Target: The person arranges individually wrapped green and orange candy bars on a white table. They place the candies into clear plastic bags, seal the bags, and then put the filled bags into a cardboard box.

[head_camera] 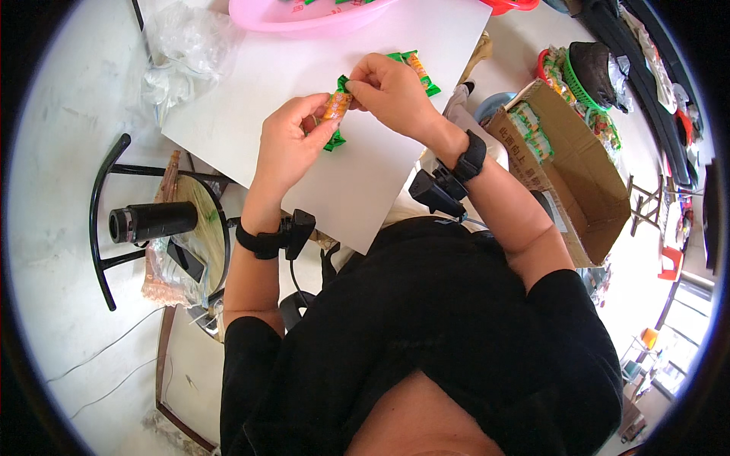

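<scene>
Over the white tabletop [274, 74], both my hands hold one small green and orange snack packet [337, 106]. My left hand [293, 139] grips its middle between thumb and fingers, and the packet's green lower end shows under the thumb. The thumb and forefinger of my right hand [393, 94] pinch its crimped green upper end. Behind my right hand more such packets [421, 71] lie on the table, partly covered by the hand. At the table's far side a pink plastic basin [313, 20] has green packets in it.
Crumpled clear plastic bags [191, 45] lie at the table's left edge. A stool [219, 228] at left bears a black cylindrical bottle [154, 221] and a phone [185, 260]. At right stands an open cardboard box [587, 199] by packets and a green basket [579, 82]. A person's leg [473, 119] is beside the table.
</scene>
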`<state>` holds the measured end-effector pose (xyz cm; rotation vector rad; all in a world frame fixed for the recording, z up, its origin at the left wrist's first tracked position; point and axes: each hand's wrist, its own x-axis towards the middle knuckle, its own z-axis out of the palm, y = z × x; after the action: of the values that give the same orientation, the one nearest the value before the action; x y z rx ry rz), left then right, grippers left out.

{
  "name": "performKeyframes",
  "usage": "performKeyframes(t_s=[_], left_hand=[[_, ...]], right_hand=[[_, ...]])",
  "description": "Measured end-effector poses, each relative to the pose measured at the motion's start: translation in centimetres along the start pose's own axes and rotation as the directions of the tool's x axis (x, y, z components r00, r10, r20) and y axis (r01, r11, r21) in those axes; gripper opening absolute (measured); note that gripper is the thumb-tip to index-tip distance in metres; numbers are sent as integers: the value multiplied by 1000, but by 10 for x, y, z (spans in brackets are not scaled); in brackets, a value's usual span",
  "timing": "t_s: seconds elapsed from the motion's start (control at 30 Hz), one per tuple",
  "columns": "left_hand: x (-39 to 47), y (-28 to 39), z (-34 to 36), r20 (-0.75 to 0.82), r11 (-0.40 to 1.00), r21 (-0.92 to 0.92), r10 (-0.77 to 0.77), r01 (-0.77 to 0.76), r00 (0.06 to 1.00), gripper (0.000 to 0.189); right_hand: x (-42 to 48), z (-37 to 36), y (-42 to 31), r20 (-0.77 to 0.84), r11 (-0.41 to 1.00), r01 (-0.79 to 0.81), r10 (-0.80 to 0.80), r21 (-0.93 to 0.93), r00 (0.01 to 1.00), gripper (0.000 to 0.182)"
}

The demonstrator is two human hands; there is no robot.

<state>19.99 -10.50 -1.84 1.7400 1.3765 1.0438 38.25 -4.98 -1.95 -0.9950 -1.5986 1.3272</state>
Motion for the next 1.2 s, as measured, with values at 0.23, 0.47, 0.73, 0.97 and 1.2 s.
performKeyframes(t_s=[0.23,0.47,0.73,0.97,1.2], left_hand=[[1,-55,-52,-248,950,-244,-256,196,934,28],[-14,-97,-50,-237,918,-24,-389,395,890,25],[-12,-86,-44,-234,893,300,-273,336,933,27],[-9,-56,-38,-313,943,245,-141,224,939,25],[-7,-35,-25,-315,973,162,-108,165,943,20]], right_hand=[[-2,17,28,134,873,269,-234,-407,963,18],[-10,35,47,246,779,279,-165,-562,955,30],[3,2,48,114,678,349,-367,-647,923,18],[19,-29,38,-36,411,20,-128,-912,991,30],[21,-21,32,-42,371,-45,16,-928,999,35]])
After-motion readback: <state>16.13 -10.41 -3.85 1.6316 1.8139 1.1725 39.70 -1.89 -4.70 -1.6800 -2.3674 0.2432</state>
